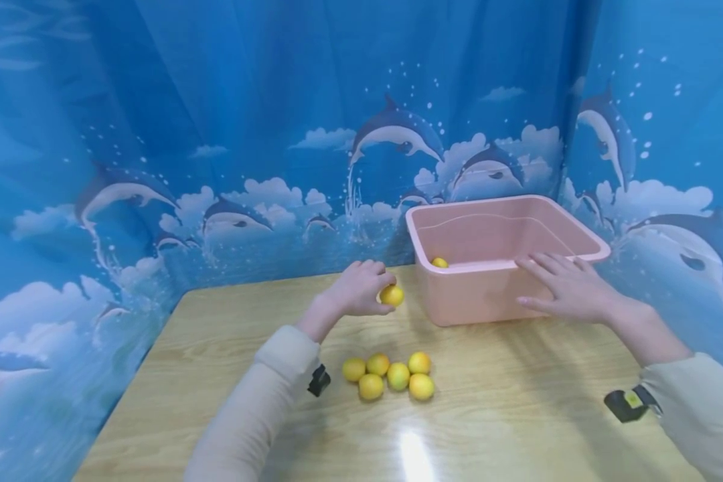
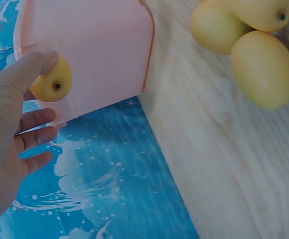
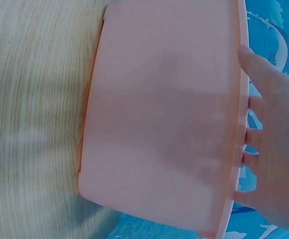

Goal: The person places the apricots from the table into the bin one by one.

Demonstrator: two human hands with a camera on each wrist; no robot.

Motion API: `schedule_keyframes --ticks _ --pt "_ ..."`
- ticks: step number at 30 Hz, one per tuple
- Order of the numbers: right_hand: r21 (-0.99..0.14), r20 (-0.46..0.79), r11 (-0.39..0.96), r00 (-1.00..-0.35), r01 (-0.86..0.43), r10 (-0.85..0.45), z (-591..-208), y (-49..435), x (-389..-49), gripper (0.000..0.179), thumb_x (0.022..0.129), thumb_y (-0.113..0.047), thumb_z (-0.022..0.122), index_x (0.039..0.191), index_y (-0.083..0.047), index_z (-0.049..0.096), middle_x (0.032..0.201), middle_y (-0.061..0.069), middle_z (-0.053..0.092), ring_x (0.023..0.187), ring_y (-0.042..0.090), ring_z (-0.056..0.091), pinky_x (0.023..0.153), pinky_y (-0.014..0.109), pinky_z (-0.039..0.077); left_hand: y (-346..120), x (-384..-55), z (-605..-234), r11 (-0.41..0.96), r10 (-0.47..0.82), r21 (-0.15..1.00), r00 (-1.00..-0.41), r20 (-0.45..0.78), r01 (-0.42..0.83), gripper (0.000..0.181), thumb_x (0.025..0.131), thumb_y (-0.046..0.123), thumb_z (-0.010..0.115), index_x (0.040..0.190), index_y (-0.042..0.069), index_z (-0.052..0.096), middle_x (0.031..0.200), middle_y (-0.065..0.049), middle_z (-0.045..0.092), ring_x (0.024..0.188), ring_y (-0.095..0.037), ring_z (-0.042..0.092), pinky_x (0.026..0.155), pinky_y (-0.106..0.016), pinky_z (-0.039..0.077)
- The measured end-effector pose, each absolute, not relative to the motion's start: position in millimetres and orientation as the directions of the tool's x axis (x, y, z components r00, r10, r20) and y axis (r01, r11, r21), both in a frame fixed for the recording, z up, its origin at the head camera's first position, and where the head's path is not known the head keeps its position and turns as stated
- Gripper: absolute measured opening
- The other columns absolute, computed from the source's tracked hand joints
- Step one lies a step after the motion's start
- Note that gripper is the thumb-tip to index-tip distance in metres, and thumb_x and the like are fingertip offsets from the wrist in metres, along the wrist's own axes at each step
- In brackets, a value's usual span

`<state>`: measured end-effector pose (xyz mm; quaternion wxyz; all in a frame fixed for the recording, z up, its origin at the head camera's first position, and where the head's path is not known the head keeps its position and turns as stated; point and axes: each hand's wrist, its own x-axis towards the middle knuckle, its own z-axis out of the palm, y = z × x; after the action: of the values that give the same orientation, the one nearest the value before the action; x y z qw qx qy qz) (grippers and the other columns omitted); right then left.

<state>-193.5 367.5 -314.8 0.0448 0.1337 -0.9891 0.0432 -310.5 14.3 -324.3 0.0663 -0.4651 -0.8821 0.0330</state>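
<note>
- Yellow fruit (image 1: 393,295) is pinched between the thumb and fingers of the left hand (image 1: 357,288); in the left wrist view its dark stem spot shows, and the lower three fingers stand free of it.
- That fruit is held up off the table, left of the tub, with a gap between the two in the head view.
- The right hand (image 1: 569,288) grasps nothing: it rests on the tub's near rim, fingers spread and reaching over it, thumb apart on the outer side. The right wrist view hides the fingertips behind the rim.
- Pale sleeves (image 1: 247,415) cover both arms, and a small black device (image 1: 319,380) shows at each wrist.
- The pink tub (image 1: 476,298) stands upright at the table's far right, near the curtain.
- One fruit inside (image 1: 440,262) lies near the tub's left end, partly hidden by the near rim.
- Six more fruits (image 1: 398,376) lie in a loose cluster nearer the person, below the left hand.
- The table (image 1: 506,422) has pale wood grain and a bright patch of glare.
- Behind hangs a blue curtain (image 1: 247,80) printed with dolphins, clouds and spray.
</note>
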Motion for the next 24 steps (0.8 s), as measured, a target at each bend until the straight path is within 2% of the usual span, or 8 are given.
schedule_keyframes --ticks 7,13,24 --pt "-0.067 0.108 0.962 -0.960 -0.265 -0.257 -315 367 -195 0.077 0.087 -0.051 0.055 0.143 -0.006 0.030 0.145 0.027 0.024 0.131 0.047 0.019 0.098 0.067 0.009 17 -310 -306 0.607 0.795 -0.105 -0.602 0.078 0.788 0.045 0.081 0.047 0.064 0.117 0.019 0.061 0.097 0.003 0.052 0.086 -0.015 0.043 0.077 -0.032 0.038" --pt "-0.062 0.117 0.963 -0.960 -0.263 -0.255 -316 368 -194 0.078 0.087 -0.052 0.055 0.144 -0.007 0.029 0.145 0.026 0.025 0.131 0.046 0.019 0.098 0.067 0.009 24 -311 -291 0.615 0.788 -0.095 -0.606 0.109 0.783 0.044 0.081 0.046 0.064 0.117 0.020 0.061 0.093 0.004 0.050 0.084 -0.014 0.042 0.072 -0.029 0.037" --pt "-0.097 0.088 0.961 -0.964 -0.260 -0.252 -315 367 -193 0.078 0.088 -0.052 0.053 0.146 -0.008 0.024 0.145 0.028 0.022 0.131 0.047 0.017 0.098 0.067 0.006 38 -316 -273 0.646 0.761 -0.026 -0.641 0.099 0.763 0.048 0.083 0.045 0.063 0.123 0.019 0.058 0.098 0.002 0.051 0.089 -0.015 0.042 0.077 -0.031 0.037"
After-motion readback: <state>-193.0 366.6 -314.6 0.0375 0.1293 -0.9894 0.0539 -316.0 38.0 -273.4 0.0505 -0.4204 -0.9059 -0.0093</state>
